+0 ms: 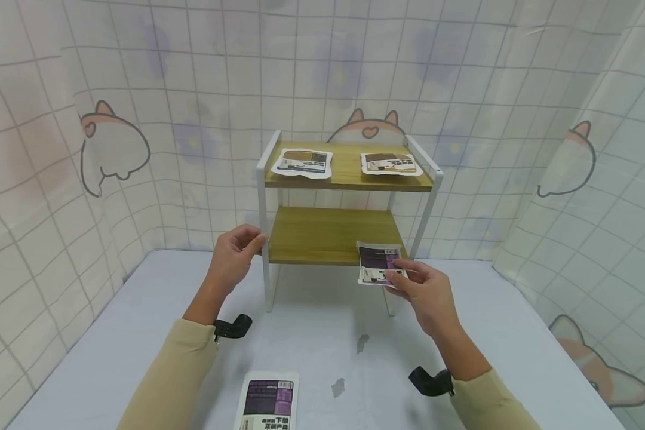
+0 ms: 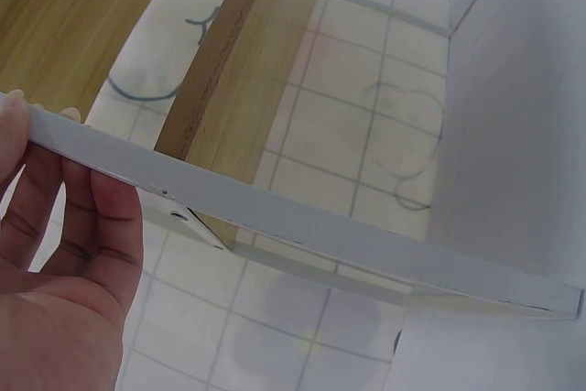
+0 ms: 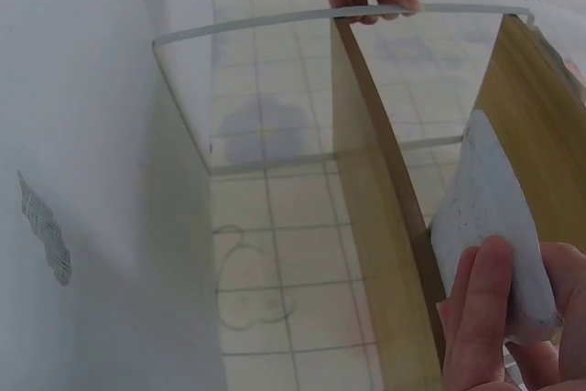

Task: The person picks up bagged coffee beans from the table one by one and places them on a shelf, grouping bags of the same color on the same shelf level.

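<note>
Placement step: right hand (image 1: 427, 292) pinches packet (image 1: 378, 263) at lower shelf (image 1: 322, 236) edge, five o'clock; left hand (image 1: 235, 254) grips rack post (image 1: 265, 239). Next: slide inward, release.

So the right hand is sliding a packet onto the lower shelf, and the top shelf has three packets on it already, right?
Not quite: the head view shows two packets on the top shelf, not three. The right hand does hold a packet at the lower shelf.
</note>
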`<control>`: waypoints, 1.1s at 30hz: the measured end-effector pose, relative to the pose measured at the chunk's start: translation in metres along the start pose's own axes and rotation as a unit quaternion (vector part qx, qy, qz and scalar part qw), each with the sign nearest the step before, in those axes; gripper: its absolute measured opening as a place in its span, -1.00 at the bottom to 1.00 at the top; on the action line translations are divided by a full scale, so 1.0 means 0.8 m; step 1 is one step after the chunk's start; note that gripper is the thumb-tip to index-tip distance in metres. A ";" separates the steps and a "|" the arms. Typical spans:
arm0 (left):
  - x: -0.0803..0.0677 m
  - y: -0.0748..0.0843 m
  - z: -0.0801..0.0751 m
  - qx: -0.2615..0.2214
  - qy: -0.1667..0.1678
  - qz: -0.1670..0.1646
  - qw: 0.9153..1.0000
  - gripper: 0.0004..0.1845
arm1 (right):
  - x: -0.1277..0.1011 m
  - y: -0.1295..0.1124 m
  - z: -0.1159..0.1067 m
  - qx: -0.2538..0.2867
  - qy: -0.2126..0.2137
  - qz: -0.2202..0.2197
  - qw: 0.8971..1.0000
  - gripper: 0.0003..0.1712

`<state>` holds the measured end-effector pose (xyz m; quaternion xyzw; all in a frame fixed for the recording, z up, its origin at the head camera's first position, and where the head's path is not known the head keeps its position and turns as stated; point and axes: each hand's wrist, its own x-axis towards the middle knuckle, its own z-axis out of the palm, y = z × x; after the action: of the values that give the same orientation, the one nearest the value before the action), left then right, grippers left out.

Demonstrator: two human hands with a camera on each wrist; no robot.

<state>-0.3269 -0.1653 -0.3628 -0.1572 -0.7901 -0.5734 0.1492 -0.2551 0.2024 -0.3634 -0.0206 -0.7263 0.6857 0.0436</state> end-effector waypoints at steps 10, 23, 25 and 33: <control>0.000 0.000 0.000 0.002 -0.001 0.001 1.000 -0.69 | 0.002 0.001 -0.004 0.005 -0.009 0.008 1.000 -0.36; -0.001 -0.001 0.001 0.012 0.001 -0.001 1.000 -0.67 | -0.007 0.015 -0.012 -0.050 -0.040 -0.003 0.998 -0.24; -0.001 -0.001 0.001 0.015 0.002 -0.002 1.000 -0.67 | -0.008 0.015 -0.012 -0.046 -0.043 -0.007 0.998 -0.26; -0.001 -0.001 0.001 0.019 0.002 -0.006 1.000 -0.65 | -0.009 0.016 -0.011 -0.032 -0.043 -0.021 0.998 -0.30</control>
<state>-0.3269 -0.1651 -0.3639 -0.1482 -0.8014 -0.5596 0.1503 -0.2478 0.2115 -0.3761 0.0229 -0.7497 0.6609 0.0266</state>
